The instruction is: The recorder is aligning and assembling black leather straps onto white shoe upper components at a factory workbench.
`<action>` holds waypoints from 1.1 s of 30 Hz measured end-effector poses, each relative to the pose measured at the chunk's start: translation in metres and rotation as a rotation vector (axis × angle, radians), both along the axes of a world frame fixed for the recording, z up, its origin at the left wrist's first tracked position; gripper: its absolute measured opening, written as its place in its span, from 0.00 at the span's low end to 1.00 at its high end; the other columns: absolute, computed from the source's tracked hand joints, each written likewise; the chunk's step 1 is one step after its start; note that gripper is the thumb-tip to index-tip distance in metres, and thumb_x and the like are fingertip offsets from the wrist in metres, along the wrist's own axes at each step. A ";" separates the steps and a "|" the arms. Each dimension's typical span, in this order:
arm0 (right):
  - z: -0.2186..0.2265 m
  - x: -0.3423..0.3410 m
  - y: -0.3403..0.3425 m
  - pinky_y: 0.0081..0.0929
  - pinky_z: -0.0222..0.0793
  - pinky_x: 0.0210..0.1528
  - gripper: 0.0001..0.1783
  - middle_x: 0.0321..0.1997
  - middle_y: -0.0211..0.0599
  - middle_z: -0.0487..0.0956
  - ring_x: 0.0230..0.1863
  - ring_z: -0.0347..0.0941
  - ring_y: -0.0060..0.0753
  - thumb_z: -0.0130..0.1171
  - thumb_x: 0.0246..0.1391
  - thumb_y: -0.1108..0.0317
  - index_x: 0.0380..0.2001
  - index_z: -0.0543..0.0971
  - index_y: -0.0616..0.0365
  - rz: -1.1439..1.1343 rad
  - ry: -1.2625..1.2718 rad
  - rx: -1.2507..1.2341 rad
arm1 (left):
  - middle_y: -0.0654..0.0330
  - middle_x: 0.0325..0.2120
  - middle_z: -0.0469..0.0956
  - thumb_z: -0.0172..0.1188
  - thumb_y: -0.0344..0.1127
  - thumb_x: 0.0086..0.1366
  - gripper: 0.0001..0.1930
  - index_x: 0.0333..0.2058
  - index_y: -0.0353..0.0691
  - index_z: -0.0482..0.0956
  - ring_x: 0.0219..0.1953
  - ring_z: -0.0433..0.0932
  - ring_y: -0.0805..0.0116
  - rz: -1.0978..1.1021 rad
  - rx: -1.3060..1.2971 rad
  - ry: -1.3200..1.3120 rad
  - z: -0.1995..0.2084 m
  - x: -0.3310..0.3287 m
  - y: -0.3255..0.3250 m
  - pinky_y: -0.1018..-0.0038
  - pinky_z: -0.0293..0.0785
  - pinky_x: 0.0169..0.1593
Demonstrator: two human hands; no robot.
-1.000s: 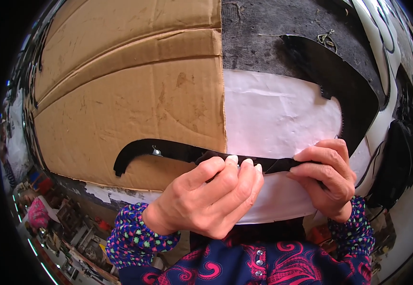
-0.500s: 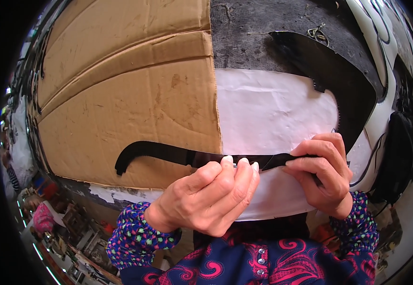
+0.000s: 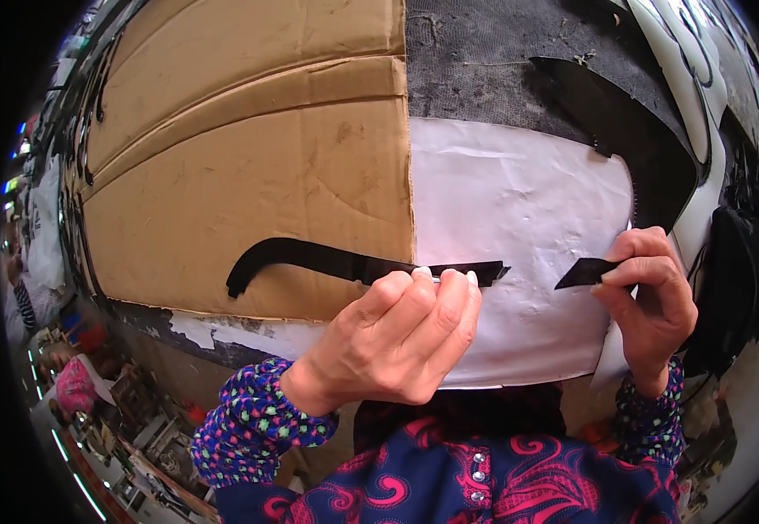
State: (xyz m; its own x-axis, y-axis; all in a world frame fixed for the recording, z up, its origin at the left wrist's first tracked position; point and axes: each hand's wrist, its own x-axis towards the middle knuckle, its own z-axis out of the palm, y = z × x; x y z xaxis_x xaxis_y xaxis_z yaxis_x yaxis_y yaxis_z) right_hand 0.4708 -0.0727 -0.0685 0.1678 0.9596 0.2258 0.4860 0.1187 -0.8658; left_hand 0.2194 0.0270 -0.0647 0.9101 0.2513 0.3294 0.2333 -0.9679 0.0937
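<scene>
A thin curved black strip (image 3: 301, 252) lies over the cardboard and the white sheet, its hooked end to the left. My left hand (image 3: 388, 336) pinches it near its right end, fingertips pressed together. A small pale glint shows between those fingertips, too small to name. Off to the right, my right hand (image 3: 654, 301) is closed in a pinch on a short black piece (image 3: 581, 274) with a slanted end. The strip and the short piece are apart, with white sheet showing between them. The rest of the short piece is hidden behind my right fingers.
Brown cardboard (image 3: 240, 179) covers the left of the work surface. Beside it lies a white sheet (image 3: 519, 192), below dark textured material (image 3: 475, 79). A large black curved piece (image 3: 659, 162) rests at the upper right. Dark material (image 3: 721, 297) hangs at the right edge.
Half a second ago one black strip reached from my left hand to my right. My right hand has moved right with the short piece, leaving a gap. My left hand keeps its pinch.
</scene>
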 end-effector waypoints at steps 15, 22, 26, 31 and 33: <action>-0.014 -0.044 -0.002 0.30 0.73 0.40 0.20 0.37 0.36 0.81 0.40 0.74 0.40 0.74 0.31 0.76 0.35 0.84 0.59 -0.034 -0.300 0.081 | 0.60 0.33 0.81 0.64 0.29 0.54 0.10 0.37 0.36 0.84 0.34 0.77 0.69 0.016 -0.065 -0.038 -0.001 0.001 -0.008 0.74 0.68 0.36; -0.014 -0.046 0.000 0.29 0.73 0.38 0.21 0.37 0.36 0.82 0.40 0.74 0.39 0.72 0.26 0.77 0.32 0.85 0.60 -0.040 -0.277 0.070 | 0.60 0.33 0.81 0.64 0.29 0.54 0.10 0.36 0.36 0.84 0.33 0.77 0.69 0.017 -0.076 -0.051 0.000 -0.001 -0.008 0.74 0.68 0.36; -0.014 -0.046 0.002 0.29 0.73 0.38 0.20 0.37 0.36 0.81 0.40 0.74 0.40 0.72 0.25 0.77 0.32 0.85 0.60 -0.039 -0.281 0.071 | 0.60 0.33 0.81 0.64 0.28 0.54 0.10 0.36 0.35 0.84 0.33 0.76 0.69 0.014 -0.094 -0.056 0.000 -0.001 -0.007 0.74 0.68 0.36; -0.014 -0.047 0.003 0.30 0.73 0.38 0.19 0.36 0.36 0.81 0.41 0.74 0.40 0.71 0.26 0.77 0.31 0.85 0.61 -0.026 -0.285 0.071 | 0.59 0.33 0.81 0.65 0.28 0.54 0.10 0.36 0.35 0.84 0.32 0.76 0.69 0.017 -0.100 -0.075 -0.001 0.000 -0.006 0.74 0.67 0.35; -0.014 -0.047 0.003 0.30 0.73 0.38 0.19 0.36 0.37 0.81 0.41 0.75 0.40 0.71 0.26 0.77 0.31 0.85 0.61 -0.026 -0.284 0.069 | 0.60 0.32 0.81 0.65 0.28 0.54 0.10 0.36 0.35 0.84 0.32 0.76 0.69 0.015 -0.098 -0.077 -0.002 0.000 -0.006 0.74 0.68 0.35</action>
State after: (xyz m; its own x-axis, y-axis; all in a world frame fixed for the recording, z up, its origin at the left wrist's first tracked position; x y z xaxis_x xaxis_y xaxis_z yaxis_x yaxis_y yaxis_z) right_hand 0.4240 -0.0696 -0.0825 0.1130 0.9367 0.3315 0.7116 0.1565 -0.6849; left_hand 0.2190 0.0212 -0.0662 0.8790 0.2991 0.3713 0.2359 -0.9496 0.2063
